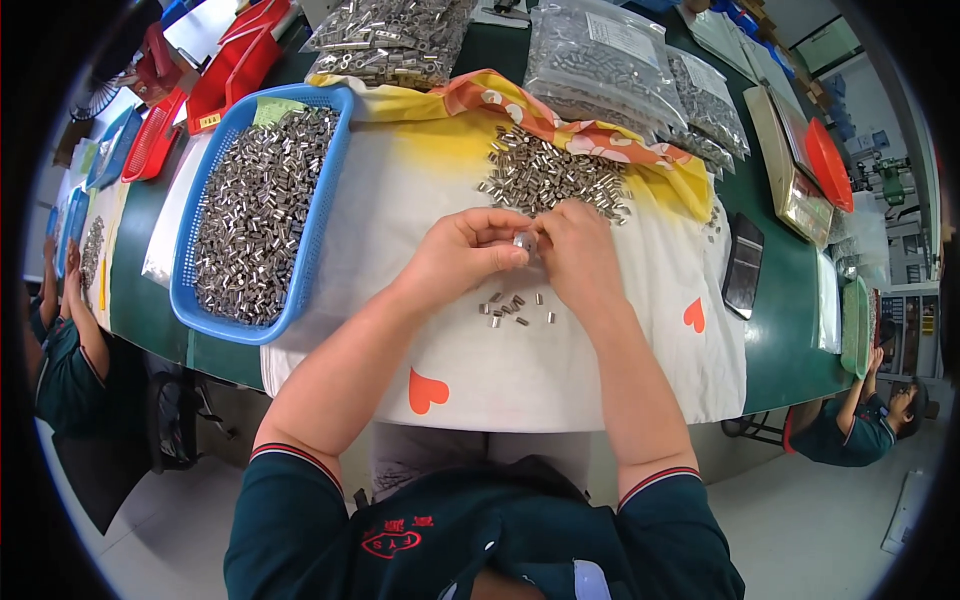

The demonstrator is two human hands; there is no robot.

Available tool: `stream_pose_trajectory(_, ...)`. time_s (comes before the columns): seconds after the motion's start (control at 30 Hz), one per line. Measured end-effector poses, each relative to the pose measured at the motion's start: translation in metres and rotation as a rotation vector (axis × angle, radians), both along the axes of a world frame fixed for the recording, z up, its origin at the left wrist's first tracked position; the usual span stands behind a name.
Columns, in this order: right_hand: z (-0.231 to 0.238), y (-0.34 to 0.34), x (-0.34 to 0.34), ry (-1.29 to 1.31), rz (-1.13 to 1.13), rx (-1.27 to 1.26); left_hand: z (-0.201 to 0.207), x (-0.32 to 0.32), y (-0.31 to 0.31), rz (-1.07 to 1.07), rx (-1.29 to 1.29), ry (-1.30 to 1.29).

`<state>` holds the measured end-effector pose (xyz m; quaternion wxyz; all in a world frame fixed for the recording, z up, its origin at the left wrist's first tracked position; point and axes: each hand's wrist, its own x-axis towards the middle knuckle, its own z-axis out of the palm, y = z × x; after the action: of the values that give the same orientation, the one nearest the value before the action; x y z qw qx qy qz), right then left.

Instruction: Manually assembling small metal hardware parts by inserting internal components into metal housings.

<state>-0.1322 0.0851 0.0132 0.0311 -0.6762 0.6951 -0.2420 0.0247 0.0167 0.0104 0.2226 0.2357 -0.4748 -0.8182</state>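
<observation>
Above the white cloth (380,250) my two hands meet in front of a pile of small metal sleeves (555,178). My left hand (462,252) is closed, with a small round grey metal piece (524,242) pinched between thumb and fingers. Right beside that piece, the fingers of my right hand (578,252) are pressed together; whatever they grip is hidden. Several loose metal sleeves (517,308) lie scattered on the cloth just below my hands.
A blue basket (335,190) full of metal sleeves stands at left. Bulging clear bags of metal parts (600,62) line the back behind a bunched yellow-orange cloth edge (680,170). A dark phone (743,265) lies at right. Other people sit at the far left and right.
</observation>
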Motion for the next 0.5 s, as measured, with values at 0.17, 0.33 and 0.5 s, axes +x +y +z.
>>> stream_pose_trajectory(0.17,0.017,0.013,-0.003,-0.589,-0.067,0.052,-0.007,-0.002,-0.001,0.034,-0.012,0.022)
stream_pose_trajectory(0.33,0.026,0.019,0.004,-0.816,0.024,0.088,-0.006,-0.002,-0.001,0.035,-0.059,-0.026)
stream_pose_trajectory(0.5,0.022,0.021,0.009,-0.264,0.083,-0.137,-0.005,-0.003,0.001,0.03,-0.176,-0.133)
